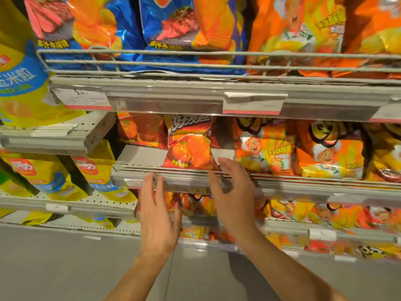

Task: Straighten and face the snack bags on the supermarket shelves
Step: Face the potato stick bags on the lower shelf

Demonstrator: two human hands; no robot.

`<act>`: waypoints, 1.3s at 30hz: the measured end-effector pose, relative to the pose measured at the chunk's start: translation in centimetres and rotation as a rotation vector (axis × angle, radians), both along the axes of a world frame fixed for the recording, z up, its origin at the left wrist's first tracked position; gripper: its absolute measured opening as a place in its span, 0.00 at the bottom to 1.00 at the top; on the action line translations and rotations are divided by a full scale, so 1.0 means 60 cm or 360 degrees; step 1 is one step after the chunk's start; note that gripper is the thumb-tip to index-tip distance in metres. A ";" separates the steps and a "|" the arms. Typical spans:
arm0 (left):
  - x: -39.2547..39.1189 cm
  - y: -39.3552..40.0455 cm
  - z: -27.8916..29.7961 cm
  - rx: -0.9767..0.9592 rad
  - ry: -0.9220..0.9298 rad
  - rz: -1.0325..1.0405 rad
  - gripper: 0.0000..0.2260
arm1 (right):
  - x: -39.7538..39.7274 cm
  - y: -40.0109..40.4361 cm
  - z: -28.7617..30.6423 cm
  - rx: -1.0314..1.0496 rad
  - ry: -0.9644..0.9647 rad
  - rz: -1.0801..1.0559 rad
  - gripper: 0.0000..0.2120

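Both grips spread, holding nothing — left hand (157, 216) and right hand (233, 192) raised just below the red snack bag (188, 146) on the shelf (138, 157).

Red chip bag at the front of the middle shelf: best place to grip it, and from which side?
Take the red chip bag by its two side edges, about mid-height, coming straight in from the aisle. It stands upright and faces out, bare shelf to its left, a gap on its right. The left hand and right hand are open, just below it.
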State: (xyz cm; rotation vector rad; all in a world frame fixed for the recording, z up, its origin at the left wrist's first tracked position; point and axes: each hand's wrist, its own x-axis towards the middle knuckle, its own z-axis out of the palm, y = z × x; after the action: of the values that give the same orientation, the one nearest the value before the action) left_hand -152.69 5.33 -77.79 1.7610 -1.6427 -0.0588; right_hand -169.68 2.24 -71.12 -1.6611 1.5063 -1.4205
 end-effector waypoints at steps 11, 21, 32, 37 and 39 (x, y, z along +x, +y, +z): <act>-0.121 -0.047 -0.208 0.0115 0.0343 0.0024 0.33 | -0.172 0.042 -0.282 0.0249 -0.0222 -0.0433 0.07; -0.129 -0.094 -0.267 -0.0176 0.0715 0.0072 0.46 | -0.180 -0.028 -0.380 -0.0020 -0.0047 -0.0535 0.32; -0.084 -0.126 -0.275 0.0052 0.0833 -0.0146 0.54 | -0.194 -0.092 -0.386 0.0279 0.0247 -0.0273 0.64; -0.084 -0.134 -0.282 0.0056 0.0863 -0.0158 0.39 | -0.198 -0.104 -0.394 0.0287 0.0383 -0.0251 0.64; -0.080 -0.140 -0.282 0.0062 0.0860 -0.0186 0.40 | -0.201 -0.107 -0.397 0.0282 0.0397 -0.0239 0.63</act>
State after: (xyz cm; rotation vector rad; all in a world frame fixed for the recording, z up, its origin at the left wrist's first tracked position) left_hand -157.50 -3.07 -94.70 1.5007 -1.3444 -0.5731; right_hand -181.73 -4.17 -94.93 -1.6937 1.8714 -1.1443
